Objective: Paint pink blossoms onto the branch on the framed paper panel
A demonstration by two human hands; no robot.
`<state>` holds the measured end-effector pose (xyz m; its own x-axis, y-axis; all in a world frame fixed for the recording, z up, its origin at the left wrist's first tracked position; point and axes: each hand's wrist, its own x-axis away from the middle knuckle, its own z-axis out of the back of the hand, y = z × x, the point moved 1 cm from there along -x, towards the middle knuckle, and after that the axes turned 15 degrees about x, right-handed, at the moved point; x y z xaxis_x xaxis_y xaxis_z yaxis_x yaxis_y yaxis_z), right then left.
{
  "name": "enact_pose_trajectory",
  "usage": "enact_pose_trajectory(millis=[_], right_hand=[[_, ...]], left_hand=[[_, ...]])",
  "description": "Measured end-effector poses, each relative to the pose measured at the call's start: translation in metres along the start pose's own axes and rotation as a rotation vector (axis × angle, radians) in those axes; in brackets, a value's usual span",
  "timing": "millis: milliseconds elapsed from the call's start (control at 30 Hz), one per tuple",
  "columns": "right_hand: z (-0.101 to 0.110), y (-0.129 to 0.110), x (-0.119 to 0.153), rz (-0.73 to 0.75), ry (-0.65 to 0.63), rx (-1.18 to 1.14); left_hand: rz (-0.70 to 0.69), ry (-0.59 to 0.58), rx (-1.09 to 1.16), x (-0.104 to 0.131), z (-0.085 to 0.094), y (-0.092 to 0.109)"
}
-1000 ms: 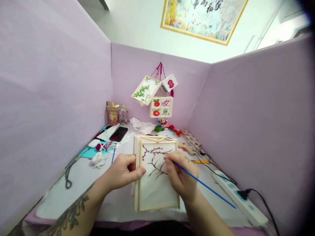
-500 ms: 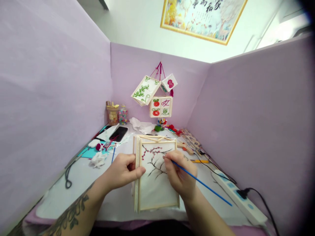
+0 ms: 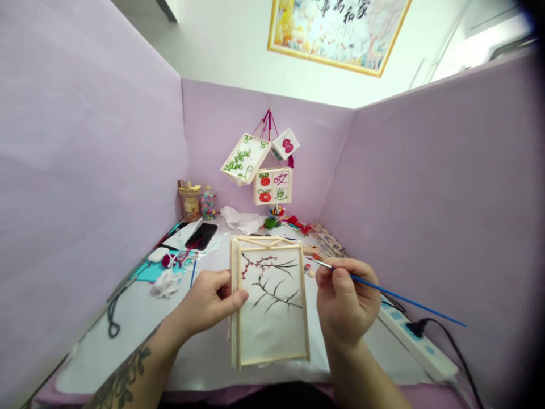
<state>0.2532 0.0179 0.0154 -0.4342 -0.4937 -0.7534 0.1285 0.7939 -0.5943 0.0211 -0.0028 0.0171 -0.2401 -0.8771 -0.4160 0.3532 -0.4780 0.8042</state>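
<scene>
A box-shaped lantern with a pale wooden stick frame (image 3: pixel 271 360) and white panels stands tilted up over the table. Its front panel (image 3: pixel 272 335) bears dark painted branches, the upper one dotted with pink-red blossoms. My left hand (image 3: pixel 217 298) grips the frame's left edge, thumb on the front, fingers hidden behind. To the right of the lantern, my right hand (image 3: pixel 349 298) pinches a thin blue paintbrush (image 3: pixel 404 298). The brush tip, reddish, points left and is apart from the panel. Small paint pots (image 3: pixel 309 269) show partly between lantern and brush.
A white power strip (image 3: pixel 419 343) with a black plug lies at the right. At the left are a phone (image 3: pixel 201 236), crumpled tissue (image 3: pixel 166 283) and a second blue brush (image 3: pixel 193 272). Decorated lanterns (image 3: pixel 273 186) hang at the back. Lilac partitions (image 3: pixel 409 187) enclose the table.
My right hand has moved right, off the panel, and turned with the brush, uncovering the painted branches. My left hand still holds the lantern. The whole view has shifted slightly.
</scene>
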Motion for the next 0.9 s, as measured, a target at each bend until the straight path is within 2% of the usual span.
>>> enact_pose_trajectory(millis=[133,200,500,733,900], right_hand=[[0.002,-0.002,0.012,0.171,-0.278,0.195],[-0.001,-0.003,0.017,0.235,-0.339,0.284],[-0.009,-0.009,0.014,0.335,-0.407,0.390],[-0.009,-0.011,0.014,0.365,-0.396,0.450],[-0.008,-0.010,0.017,0.354,-0.341,0.470]], left_hand=[[0.001,-0.004,-0.005,0.000,0.000,-0.001],[-0.003,-0.005,-0.007,0.000,0.000,-0.002],[-0.025,-0.034,0.003,0.002,0.000,-0.002],[-0.031,-0.045,0.014,0.001,-0.001,-0.003],[-0.029,-0.047,0.014,0.002,-0.001,-0.003]])
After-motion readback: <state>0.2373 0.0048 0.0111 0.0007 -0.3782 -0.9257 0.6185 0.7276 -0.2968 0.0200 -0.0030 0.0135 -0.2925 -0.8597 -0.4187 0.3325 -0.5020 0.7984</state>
